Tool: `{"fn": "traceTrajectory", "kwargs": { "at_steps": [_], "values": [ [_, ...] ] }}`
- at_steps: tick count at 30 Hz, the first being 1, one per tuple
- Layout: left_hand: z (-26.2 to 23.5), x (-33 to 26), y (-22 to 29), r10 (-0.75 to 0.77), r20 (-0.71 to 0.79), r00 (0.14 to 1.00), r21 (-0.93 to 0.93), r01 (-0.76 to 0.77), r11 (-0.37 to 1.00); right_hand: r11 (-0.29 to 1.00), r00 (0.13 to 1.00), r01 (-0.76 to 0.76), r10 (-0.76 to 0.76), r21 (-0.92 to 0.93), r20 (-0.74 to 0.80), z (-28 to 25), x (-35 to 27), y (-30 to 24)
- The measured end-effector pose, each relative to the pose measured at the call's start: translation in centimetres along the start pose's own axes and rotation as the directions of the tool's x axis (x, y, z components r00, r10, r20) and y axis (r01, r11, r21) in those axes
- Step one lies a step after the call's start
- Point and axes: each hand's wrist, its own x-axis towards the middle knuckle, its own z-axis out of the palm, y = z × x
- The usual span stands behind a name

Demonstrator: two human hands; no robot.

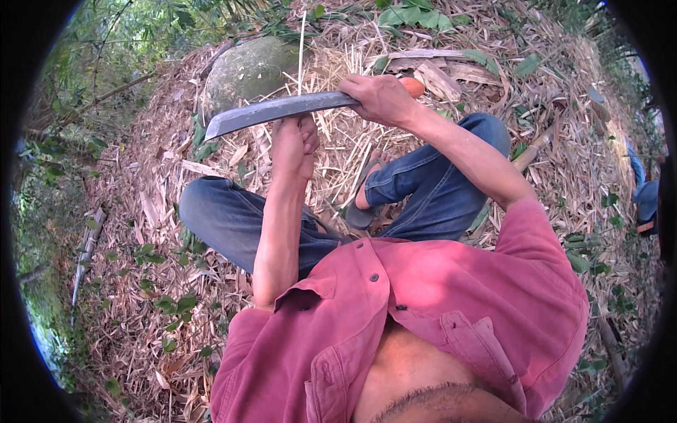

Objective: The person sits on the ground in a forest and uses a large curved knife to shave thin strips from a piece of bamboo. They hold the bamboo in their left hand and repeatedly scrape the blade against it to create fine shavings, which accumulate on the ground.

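Note:
My right hand (381, 98) is wrapped round the handle of a machete (278, 109), and the orange handle end (412, 87) sticks out past it. The broad grey blade lies crosswise in front of me, its tip to the left. Just under the blade, my left hand (293, 146) is closed in a fist. A thin pale strip, apparently split bamboo (302, 56), rises from behind the blade above that fist; its lower end is hidden by blade and fingers. Whether the blade touches the strip I cannot tell.
A large mossy stone (252, 69) sits just beyond the blade. Pale shavings (338, 144) and dry leaves cover the ground between my bent, jeans-clad legs (437, 176). Broken wood pieces (438, 79) lie beyond my right hand. Something blue (645, 194) shows at the far right edge.

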Motion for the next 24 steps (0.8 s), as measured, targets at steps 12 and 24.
{"fn": "traceTrajectory", "kwargs": {
  "at_steps": [12, 24],
  "values": [
    [1.6, -1.5, 0.8, 0.056, 0.066, 0.996, -0.107, -0.049, 0.993, 0.994, 0.995, -0.089, 0.086, -0.066, -0.043, -0.3, 0.6, 1.3],
    [1.9, -5.9, 1.2, 0.042, 0.1, 0.994, -0.174, -0.024, 0.984, 0.873, 0.848, -0.476, 0.487, -0.101, 0.211, -1.0, 1.5, 5.5]
  ]
}}
